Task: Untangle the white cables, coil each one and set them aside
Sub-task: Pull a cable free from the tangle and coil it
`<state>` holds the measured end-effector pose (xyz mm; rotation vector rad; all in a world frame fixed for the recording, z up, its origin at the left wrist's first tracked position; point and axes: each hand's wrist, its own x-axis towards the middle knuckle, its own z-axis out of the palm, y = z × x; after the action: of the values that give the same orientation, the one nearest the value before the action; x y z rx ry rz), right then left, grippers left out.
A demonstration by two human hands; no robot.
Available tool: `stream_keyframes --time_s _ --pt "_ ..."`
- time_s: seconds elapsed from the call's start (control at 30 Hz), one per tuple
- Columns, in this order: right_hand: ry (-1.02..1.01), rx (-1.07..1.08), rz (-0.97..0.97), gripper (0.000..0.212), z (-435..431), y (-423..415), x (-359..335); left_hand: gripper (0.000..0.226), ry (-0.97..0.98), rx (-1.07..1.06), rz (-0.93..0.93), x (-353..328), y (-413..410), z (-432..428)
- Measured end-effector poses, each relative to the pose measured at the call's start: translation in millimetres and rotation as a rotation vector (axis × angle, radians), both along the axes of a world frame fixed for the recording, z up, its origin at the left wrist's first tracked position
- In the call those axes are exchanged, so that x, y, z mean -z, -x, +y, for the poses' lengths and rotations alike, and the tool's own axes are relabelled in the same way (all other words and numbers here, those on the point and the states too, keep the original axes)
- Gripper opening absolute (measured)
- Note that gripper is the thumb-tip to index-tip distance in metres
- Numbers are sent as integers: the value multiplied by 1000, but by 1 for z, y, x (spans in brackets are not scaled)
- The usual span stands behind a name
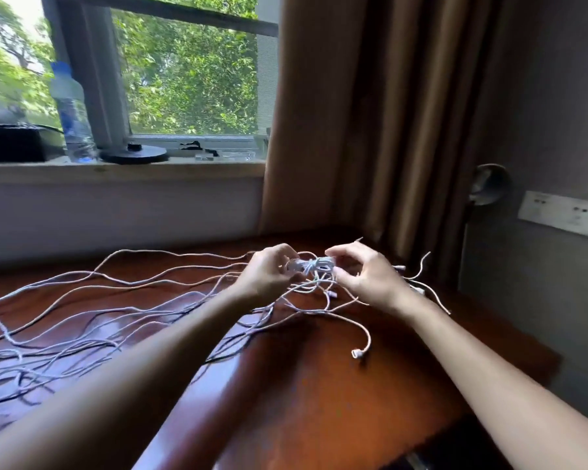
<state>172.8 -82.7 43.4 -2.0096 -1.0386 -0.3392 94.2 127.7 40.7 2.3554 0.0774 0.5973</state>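
Several white cables (82, 300) sprawl across the brown wooden table (319, 401), running from the left edge to a tangled knot (314, 265) held just above the tabletop near the far side. My left hand (272, 269) pinches the knot's left end with curled fingers. My right hand (364, 273) pinches the right end between thumb and fingertips. One loose cable end with a white plug (356, 353) lies on the table in front of the hands. More short ends (421, 266) stick out behind my right hand.
A window sill (116, 171) behind the table carries a water bottle (72, 113), a black box (11, 142) and a round black base (133, 153). Brown curtains (370, 113) hang at the back right. A wall socket plate (560, 213) is on the right wall.
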Motion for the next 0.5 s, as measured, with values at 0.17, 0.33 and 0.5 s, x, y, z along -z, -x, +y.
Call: stream_keyframes --time_s 0.17,0.33,0.5 --pt "6 88 0 24 -66 -25 7 15 15 129 11 5 -39 -61" --pt "15 179 4 24 -115 -40 14 13 -148 90 73 10 -77 -108" --pt "-23 250 79 25 -156 -56 24 24 -315 60 -8 18 -108 -155"
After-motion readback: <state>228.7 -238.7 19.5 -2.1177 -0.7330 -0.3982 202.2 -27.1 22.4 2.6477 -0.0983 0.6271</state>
